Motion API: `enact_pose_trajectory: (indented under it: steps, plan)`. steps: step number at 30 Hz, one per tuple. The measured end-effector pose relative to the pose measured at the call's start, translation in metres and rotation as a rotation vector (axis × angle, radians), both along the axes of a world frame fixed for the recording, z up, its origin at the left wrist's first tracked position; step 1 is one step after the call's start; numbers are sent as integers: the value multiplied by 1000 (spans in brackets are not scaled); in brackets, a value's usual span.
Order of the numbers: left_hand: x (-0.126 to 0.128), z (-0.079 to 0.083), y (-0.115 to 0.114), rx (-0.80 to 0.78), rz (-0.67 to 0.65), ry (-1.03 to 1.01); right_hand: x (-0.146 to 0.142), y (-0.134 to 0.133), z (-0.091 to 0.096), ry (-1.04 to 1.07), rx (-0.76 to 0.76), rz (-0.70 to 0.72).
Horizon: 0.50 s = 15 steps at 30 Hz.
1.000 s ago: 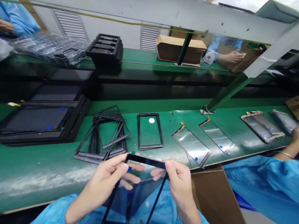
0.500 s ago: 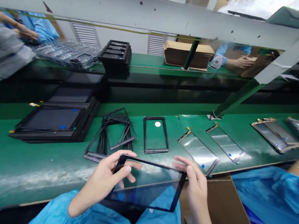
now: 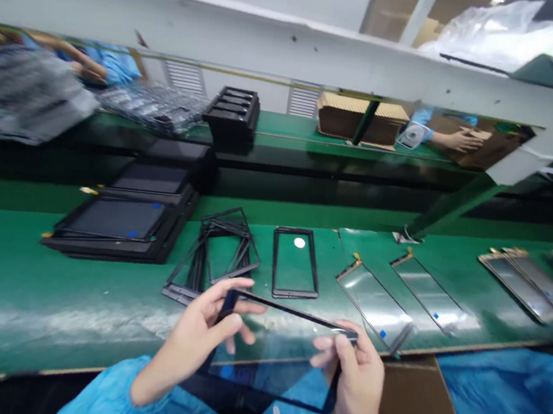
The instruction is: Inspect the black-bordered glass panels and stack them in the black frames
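Note:
A clear touchscreen panel with a black border [image 3: 273, 351] is held tilted above the front edge of the bench. My left hand [image 3: 208, 333] grips its left end, thumb on the near face and fingers showing through the glass. At the right end, my right hand [image 3: 357, 371] clasps the upper corner, thumb in front and fingers behind. Just beyond lies a jumbled pile of black frames [image 3: 200, 251]. Beside that pile is a neat black frame [image 3: 296, 263] with a white round spot inside it.
On the green bench [image 3: 68, 302], dark screens in stacked black trays [image 3: 118, 218] stand left. Glass panels [image 3: 373, 299] with orange tabs lie right, near a green post [image 3: 436, 216]. Behind are a black tray stack [image 3: 232, 111], cardboard dividers [image 3: 360, 120] and another person's hand [image 3: 460, 141].
My right hand's fingers have closed behind the panel's right corner, where they were raised before. The view has shifted, and the neighbouring person's hand at the right has left it.

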<state>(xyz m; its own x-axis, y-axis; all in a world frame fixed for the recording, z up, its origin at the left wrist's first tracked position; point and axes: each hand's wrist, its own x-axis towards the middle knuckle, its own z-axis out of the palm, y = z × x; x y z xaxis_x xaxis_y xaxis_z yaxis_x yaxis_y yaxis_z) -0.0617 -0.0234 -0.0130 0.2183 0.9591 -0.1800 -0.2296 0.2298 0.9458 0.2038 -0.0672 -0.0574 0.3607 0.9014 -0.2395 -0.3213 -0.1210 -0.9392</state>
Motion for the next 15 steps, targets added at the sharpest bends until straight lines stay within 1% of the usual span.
enact_pose_trajectory:
  steps: [2,3,4,5,6,7,8,9,10,11,13,15]
  plan:
    - [3,-4,-6,28,33,-147,-3,8,-10,60,41,-71]
    - [4,-6,-9,39,74,-189,-6,14,-15,91,69,-72]
    - [3,-8,-11,57,136,-195,-11,21,-18,117,91,-41]
    - [0,-10,-11,93,214,-157,-17,28,-21,136,105,23]
    - [-5,-10,-9,156,299,-65,-23,34,-22,144,112,94]
    - [-15,-9,-4,248,386,107,-29,39,-23,139,114,150]
    - [-29,-6,3,354,462,329,-33,43,-24,118,112,182]
    - [-47,-1,15,459,523,573,-35,45,-26,87,109,189]
    - [-67,6,30,560,568,882,-35,46,-28,50,104,179]
    - [-90,13,49,596,595,1019,-33,45,-31,12,98,156]
    - [-136,27,94,619,591,1152,-27,41,-40,-48,81,110]
    - [-176,35,140,588,567,1292,-20,35,-51,-83,78,74]
